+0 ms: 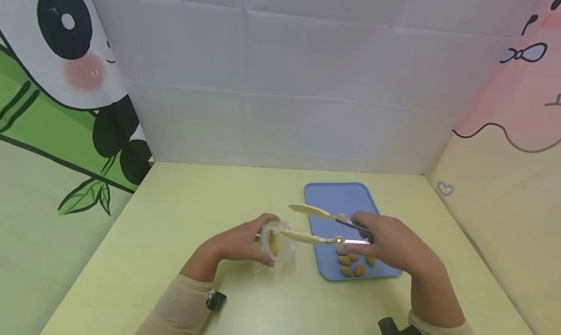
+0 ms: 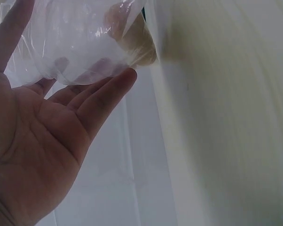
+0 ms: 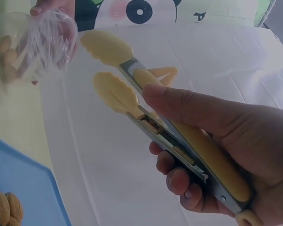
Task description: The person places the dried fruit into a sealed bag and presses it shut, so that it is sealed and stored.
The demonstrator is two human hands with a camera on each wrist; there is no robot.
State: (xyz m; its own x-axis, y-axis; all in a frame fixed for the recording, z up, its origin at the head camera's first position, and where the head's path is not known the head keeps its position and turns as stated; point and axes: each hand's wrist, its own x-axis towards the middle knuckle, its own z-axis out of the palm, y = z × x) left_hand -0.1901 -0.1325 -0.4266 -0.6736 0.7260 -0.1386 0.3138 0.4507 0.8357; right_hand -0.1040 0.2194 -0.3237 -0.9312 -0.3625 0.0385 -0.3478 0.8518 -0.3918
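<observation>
My left hand (image 1: 245, 240) holds a clear plastic container (image 1: 288, 247), tipped so its round mouth faces right, fingers and thumb round its sides. Several brown almonds (image 3: 9, 57) lie inside it. The left wrist view shows its crinkled, shiny wall (image 2: 80, 37). My right hand (image 1: 390, 237) grips kitchen tongs (image 3: 106, 47) with cream-coloured heads and metal arms. The heads stand apart with nothing seen between them, and in the head view the lower one overlaps the container's mouth. Beneath the right hand is a blue tray (image 1: 337, 196) with several almonds (image 1: 347, 271), partly hidden by the hand.
The pale yellow table (image 1: 197, 194) meets a white sheet (image 1: 285, 125) at the back. Printed cloth panels stand left (image 1: 48, 155) and right (image 1: 504, 179).
</observation>
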